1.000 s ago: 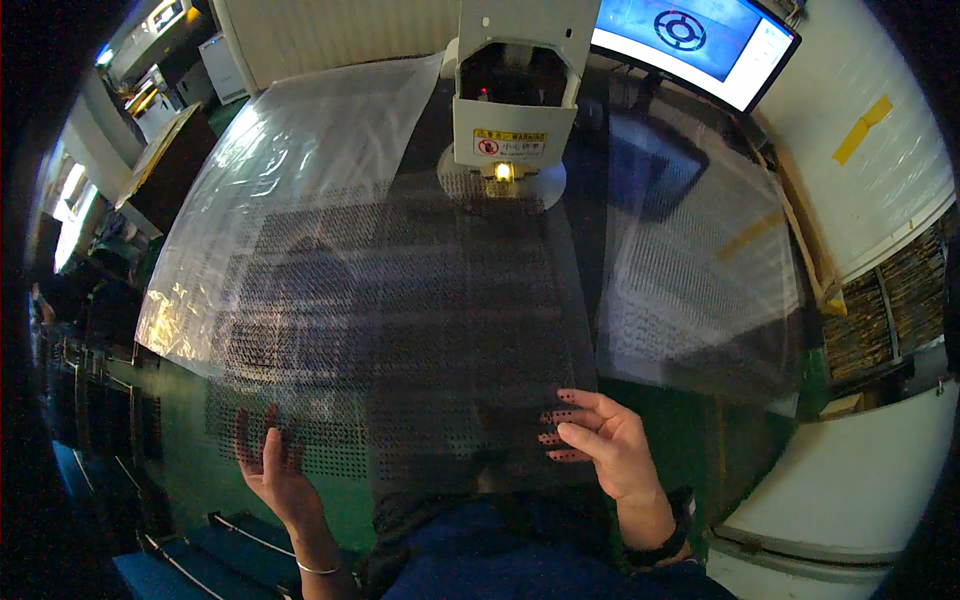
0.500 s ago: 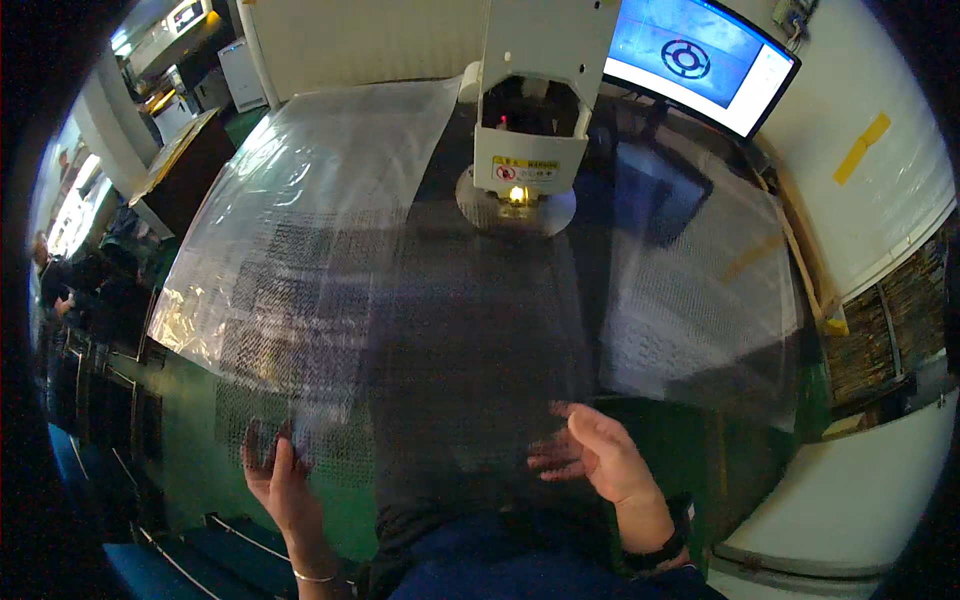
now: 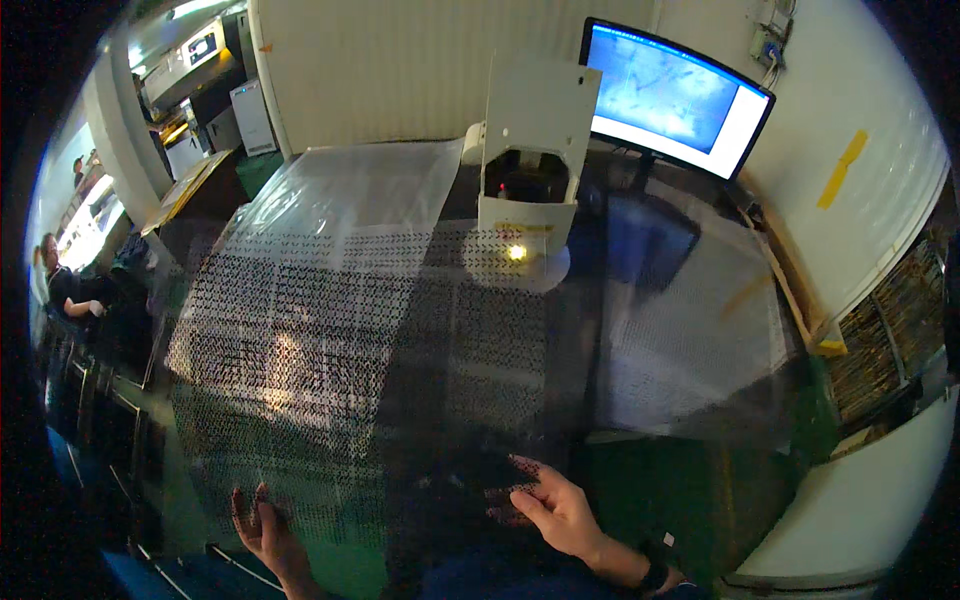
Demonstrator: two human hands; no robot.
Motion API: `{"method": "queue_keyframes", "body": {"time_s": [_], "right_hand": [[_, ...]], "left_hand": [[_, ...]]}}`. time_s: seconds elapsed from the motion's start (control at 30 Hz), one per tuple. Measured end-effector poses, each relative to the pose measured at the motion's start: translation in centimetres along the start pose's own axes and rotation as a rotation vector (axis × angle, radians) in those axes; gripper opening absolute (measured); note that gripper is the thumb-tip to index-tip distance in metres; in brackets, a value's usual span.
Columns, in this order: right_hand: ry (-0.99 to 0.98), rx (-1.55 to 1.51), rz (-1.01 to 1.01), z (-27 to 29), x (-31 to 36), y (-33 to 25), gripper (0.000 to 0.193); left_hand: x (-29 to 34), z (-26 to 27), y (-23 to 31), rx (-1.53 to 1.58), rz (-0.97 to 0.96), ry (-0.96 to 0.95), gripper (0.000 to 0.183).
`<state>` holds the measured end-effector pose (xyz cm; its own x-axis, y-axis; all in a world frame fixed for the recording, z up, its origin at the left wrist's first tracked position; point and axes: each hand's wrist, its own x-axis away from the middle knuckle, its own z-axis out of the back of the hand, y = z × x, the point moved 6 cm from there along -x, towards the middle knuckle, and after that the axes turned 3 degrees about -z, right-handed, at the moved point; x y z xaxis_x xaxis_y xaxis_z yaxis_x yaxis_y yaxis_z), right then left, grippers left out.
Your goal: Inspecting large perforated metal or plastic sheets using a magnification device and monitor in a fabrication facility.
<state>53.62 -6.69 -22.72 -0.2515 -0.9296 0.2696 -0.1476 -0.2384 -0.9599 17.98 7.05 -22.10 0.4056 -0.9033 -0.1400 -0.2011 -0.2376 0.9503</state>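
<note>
A large clear film sheet (image 3: pixel 300 350), printed all over with rows of small dark marks, spreads in front of me and overlaps the lower part of the microscope-like machine head (image 3: pixel 530 150). Its near left part is in my left hand (image 3: pixel 265 530), fingers behind the film and thumb in front. My right hand (image 3: pixel 565 515) grips it near the right side, fingertips showing through the dark marks. A small yellow light (image 3: pixel 517 253) glows under the white head, above a round pale stage (image 3: pixel 555 270). Where the sheet's right edge ends is hard to make out.
A monitor (image 3: pixel 670 90) with a blue picture stands behind right. Clear plastic sheeting (image 3: pixel 350 190) covers the table's left; another translucent sheet (image 3: pixel 690 350) lies on its right. A wooden strip (image 3: pixel 785 270) borders the right wall. A person (image 3: pixel 75 290) sits far left.
The printed sheet has shifted left and up, now overlapping the machine head. Both hands have moved lower in view, the right one also leftward. The dark ring on the monitor is gone.
</note>
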Motion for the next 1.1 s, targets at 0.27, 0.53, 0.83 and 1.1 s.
{"method": "queue_keyframes", "body": {"time_s": [0.27, 0.53, 0.83, 1.1], "right_hand": [[0.061, -0.162, 0.125, 1.1, 1.2, -1.2, 0.041], [0.229, 0.197, 0.269, 6.8, 3.0, -0.7, 0.038], [0.765, 0.177, -0.083, 21.5, 14.7, -0.4, 0.020], [0.803, 0.082, -0.091, 22.9, 15.5, 0.5, 0.030]], "left_hand": [[-0.6, -0.8, -1.2, 0.082, 0.025, -0.040, 0.051], [1.3, -1.0, -3.3, 0.027, 0.142, -0.090, 0.030], [10.1, -11.8, -2.8, -0.132, 0.684, -0.702, 0.018], [9.9, -13.1, -2.5, -0.356, 0.583, -0.737, 0.024]]}}
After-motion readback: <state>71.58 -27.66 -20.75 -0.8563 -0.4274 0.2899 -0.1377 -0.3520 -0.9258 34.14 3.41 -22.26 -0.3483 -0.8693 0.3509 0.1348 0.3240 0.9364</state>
